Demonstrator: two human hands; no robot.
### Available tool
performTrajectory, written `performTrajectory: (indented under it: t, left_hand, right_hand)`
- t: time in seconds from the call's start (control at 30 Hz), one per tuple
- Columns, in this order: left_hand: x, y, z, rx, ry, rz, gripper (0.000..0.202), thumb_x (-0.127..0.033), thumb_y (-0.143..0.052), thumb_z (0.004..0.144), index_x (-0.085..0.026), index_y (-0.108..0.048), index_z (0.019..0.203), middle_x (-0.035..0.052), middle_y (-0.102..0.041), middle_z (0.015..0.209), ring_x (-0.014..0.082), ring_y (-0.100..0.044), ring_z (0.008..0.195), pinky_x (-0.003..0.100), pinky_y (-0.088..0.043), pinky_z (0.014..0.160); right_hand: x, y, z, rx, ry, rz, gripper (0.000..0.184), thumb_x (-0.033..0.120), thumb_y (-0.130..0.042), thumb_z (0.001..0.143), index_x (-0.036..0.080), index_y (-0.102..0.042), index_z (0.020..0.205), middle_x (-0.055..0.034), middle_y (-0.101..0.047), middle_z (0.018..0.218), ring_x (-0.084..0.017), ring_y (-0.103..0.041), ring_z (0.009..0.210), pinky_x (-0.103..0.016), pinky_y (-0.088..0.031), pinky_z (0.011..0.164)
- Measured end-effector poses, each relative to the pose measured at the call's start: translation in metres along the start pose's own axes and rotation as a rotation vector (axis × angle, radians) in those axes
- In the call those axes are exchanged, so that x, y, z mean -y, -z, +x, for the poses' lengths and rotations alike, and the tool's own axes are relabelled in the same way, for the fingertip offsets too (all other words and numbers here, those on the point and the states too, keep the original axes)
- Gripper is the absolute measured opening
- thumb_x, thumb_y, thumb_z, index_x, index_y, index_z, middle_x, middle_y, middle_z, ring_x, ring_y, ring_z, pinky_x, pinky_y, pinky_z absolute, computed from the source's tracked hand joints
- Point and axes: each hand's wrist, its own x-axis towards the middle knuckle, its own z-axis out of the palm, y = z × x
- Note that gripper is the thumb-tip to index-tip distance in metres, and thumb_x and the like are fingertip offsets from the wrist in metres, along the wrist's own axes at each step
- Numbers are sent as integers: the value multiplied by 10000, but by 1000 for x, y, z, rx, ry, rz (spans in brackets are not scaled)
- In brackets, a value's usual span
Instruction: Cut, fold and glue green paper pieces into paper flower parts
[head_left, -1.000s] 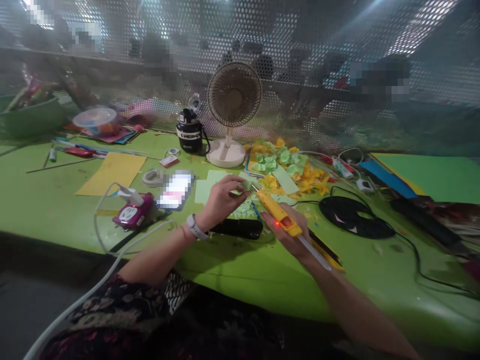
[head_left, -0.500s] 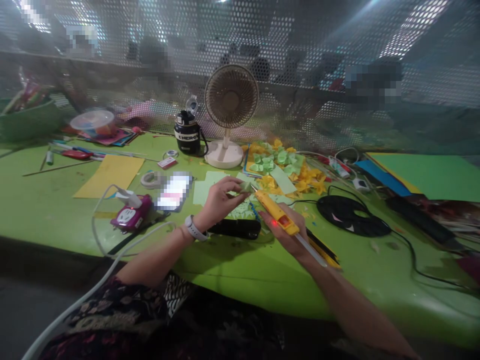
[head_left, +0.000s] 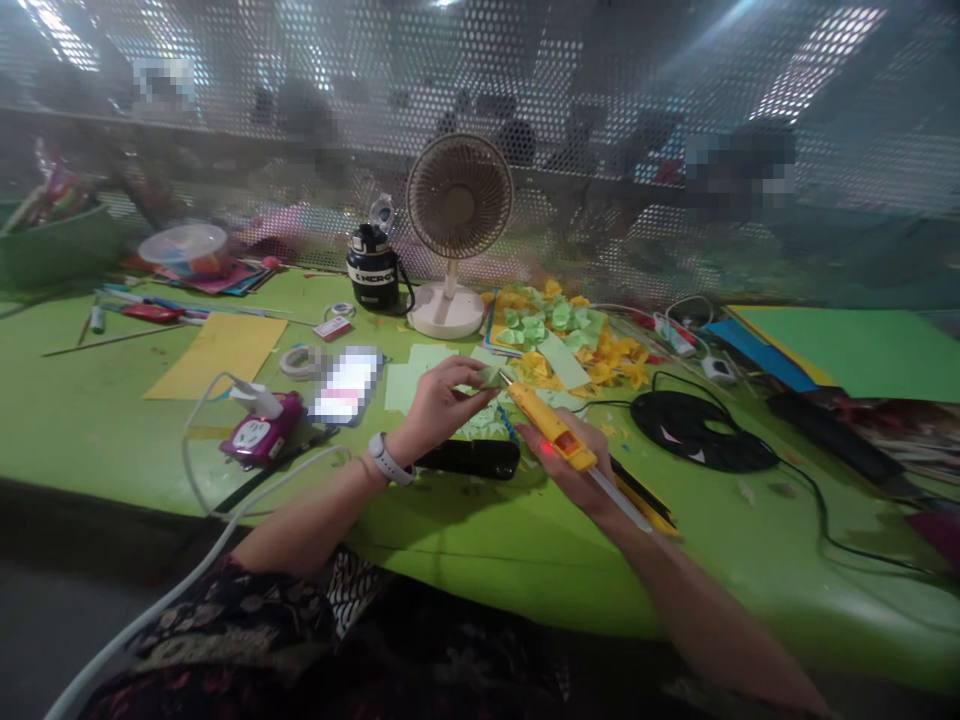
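Between the thumb and fingers of my left hand (head_left: 444, 402) is a small folded piece of light green paper (head_left: 491, 377). My right hand (head_left: 574, 460) grips a yellow hot glue gun (head_left: 551, 425), its red light lit and a clear glue stick (head_left: 621, 503) poking out of the back. The gun's metal nozzle is right at the green paper; whether it touches I cannot tell. Below my hands lie green paper scraps (head_left: 480, 425) and a black oblong object (head_left: 476, 458). Beyond them is a pile of yellow paper flowers (head_left: 619, 362) and green folded pieces (head_left: 529, 328).
A white fan (head_left: 450, 310) and a black bottle (head_left: 373, 275) stand at the back. To the left are a phone (head_left: 346, 385), a tape roll (head_left: 301, 361), a purple power socket (head_left: 261, 432) and yellow paper (head_left: 217, 355). A black flat pad (head_left: 701, 430) with a cable lies right.
Both hands keep almost the same pose, with the glue gun's nozzle still at the green paper. The whole view has shifted very slightly.
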Motion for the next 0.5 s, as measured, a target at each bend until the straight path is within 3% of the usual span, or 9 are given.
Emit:
performTrajectory:
  t: [0.5]
  left_hand:
    - [-2,1,1,-9,-4,1,252,-376,-713,813,-146,-663,721,125,-664,1010,172,-663,862,227,-607,595]
  right_hand:
    - [-2,-1,-1,7,17,15,434,552,-614,858,249,-414,620,27,-446,551,-139,-412,486,-296,-349,497]
